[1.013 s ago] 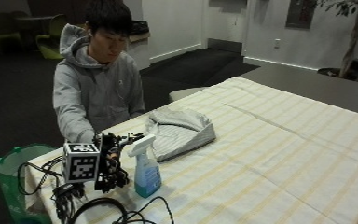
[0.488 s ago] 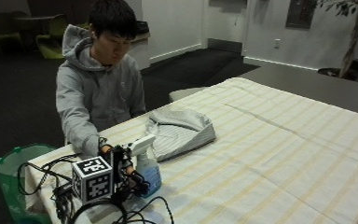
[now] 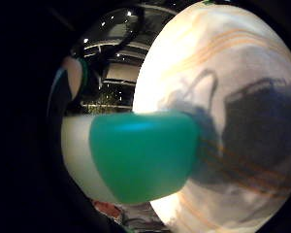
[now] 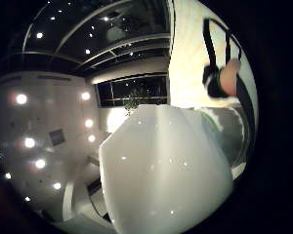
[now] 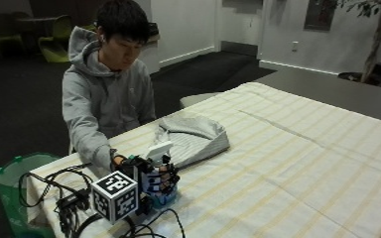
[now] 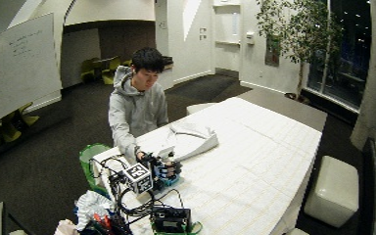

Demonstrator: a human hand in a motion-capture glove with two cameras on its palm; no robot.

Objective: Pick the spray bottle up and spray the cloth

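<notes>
The spray bottle (image 5: 160,157), with a white head and a blue body, stands upright on the striped tablecloth (image 5: 276,163) near the table's front left corner. My gloved right hand (image 5: 152,179) is wrapped round its body, fingers (image 5: 168,177) curled across the front. A grey cloth (image 5: 194,139) lies bunched just behind the bottle. In the little finger side palm view the bottle's teal body (image 3: 140,160) is close against the palm. In the thumb side view the white spray head (image 4: 166,170) looms large. In the wide view the hand (image 6: 158,171) and cloth (image 6: 191,139) sit the same way.
Black cables (image 5: 65,193) lie tangled at the table's left corner beside the hand. A green bin (image 5: 15,171) stands on the floor by that corner. The striped tablecloth stretches far to the right. A darker grey table (image 5: 322,84) adjoins the far end.
The gloved hand moved from the left of the bottle onto it and its fingers have curled round the body. The bottle still stands on the table.
</notes>
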